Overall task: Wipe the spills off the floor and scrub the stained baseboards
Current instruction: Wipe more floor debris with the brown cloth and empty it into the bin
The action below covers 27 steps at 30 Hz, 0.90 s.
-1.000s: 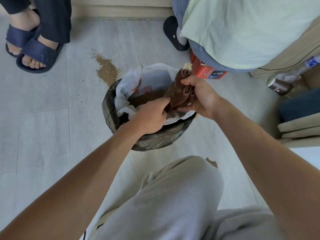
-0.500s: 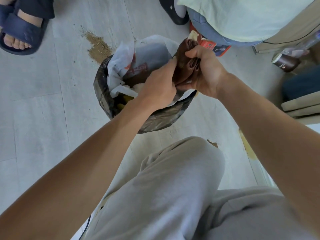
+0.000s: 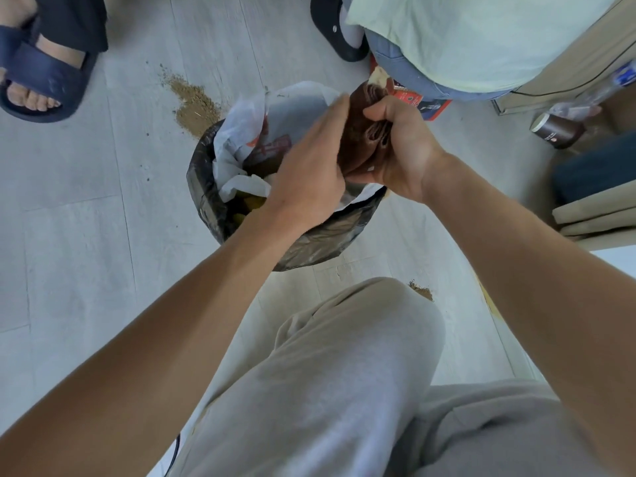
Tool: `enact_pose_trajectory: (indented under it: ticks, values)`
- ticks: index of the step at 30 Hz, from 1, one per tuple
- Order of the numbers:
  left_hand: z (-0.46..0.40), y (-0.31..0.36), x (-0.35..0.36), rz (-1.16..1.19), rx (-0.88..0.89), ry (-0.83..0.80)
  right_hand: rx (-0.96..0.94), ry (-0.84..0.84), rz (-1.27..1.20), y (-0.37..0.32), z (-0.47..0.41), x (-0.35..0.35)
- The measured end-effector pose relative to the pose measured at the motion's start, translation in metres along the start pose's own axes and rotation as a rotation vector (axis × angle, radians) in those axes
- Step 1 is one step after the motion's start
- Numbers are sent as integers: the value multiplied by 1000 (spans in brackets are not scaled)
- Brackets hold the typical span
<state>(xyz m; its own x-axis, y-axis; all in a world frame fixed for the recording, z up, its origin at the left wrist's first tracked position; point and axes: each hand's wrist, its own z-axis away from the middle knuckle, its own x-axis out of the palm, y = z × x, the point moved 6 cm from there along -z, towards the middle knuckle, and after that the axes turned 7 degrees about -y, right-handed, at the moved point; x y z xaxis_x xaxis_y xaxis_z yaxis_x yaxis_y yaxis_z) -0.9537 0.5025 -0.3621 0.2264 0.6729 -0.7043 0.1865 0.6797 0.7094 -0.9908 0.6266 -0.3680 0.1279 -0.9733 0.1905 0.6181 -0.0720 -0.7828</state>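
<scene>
My right hand (image 3: 399, 146) grips a bunched brown cloth (image 3: 359, 132) over a bin lined with a black bag (image 3: 213, 201). My left hand (image 3: 309, 166) presses flat against the cloth's left side, fingers fairly straight. White plastic bags and scraps fill the bin. A pile of brown powder (image 3: 194, 105) lies on the grey floor just behind the bin's left rim. A smaller patch of the same powder (image 3: 421, 290) sits by my knee. No baseboard stain is plainly visible.
One person's foot in a blue sandal (image 3: 38, 77) stands at the far left. Another person crouches at top right beside a black slipper (image 3: 335, 29). A red box (image 3: 423, 105), a brown paper cup (image 3: 555, 129) and a plastic bottle (image 3: 592, 94) lie at right. My knee (image 3: 344, 356) fills the foreground.
My left hand slid up from the bin's contents along the cloth's side. The right hand kept its grip and lifted the cloth a little. The view shifted slightly.
</scene>
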Motion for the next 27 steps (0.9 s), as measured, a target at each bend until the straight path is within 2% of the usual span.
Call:
enact_pose_trajectory:
  ticks: [2,3,4,5,6,7,8,9,11,12,14,16,18,19,20,21,22,23,24,25,26,27]
  values:
    - [11,-4,20,-137,-23,-222,-1,19,-27,1,1,2]
    - [15,-14,17,-209,-110,-235,2,33,-26,2,2,2]
    - [16,-20,8,-237,-180,-163,11,37,-18,3,2,3]
    - [17,-16,-7,-194,-171,-29,19,37,-10,4,2,4]
    - [17,-7,-17,-97,-86,87,18,33,-14,5,2,6]
    - [16,5,-20,-34,0,116,12,26,-17,4,3,8]
    - [15,13,-17,-25,55,76,4,23,-25,4,4,11]
    - [12,13,-7,-64,30,-34,-1,26,-26,3,5,13]
    - [15,-11,5,-247,-179,-190,6,49,-29,2,9,13]
    - [18,-16,0,-283,-228,-157,11,52,-30,2,9,11]
    - [19,-4,-14,-151,-87,28,4,46,-45,0,9,8]
    - [21,8,-7,-167,-2,-64,-11,43,-75,-2,10,12]
    - [18,-10,2,-301,-166,-223,-6,63,-82,-3,12,14]
    - [19,-18,-1,-318,-248,-216,1,67,-79,-2,13,13]
    - [19,-17,-8,-302,-229,-127,2,63,-78,-2,13,12]
    - [17,-10,-16,-205,-140,-7,-7,59,-93,-4,13,10]
    - [17,-6,-16,-131,-53,36,-18,52,-115,-5,13,11]
    - [19,-3,-10,-134,1,-15,-26,49,-130,-7,14,13]
    - [18,-6,0,-216,-18,-131,-36,54,-131,-8,15,13]
    - [20,-18,8,-347,-118,-256,-38,62,-123,-10,16,13]
    - [22,-30,7,-402,-224,-275,-35,67,-115,-10,17,12]
    - [22,-32,0,-368,-263,-204,-31,67,-109,-11,17,10]
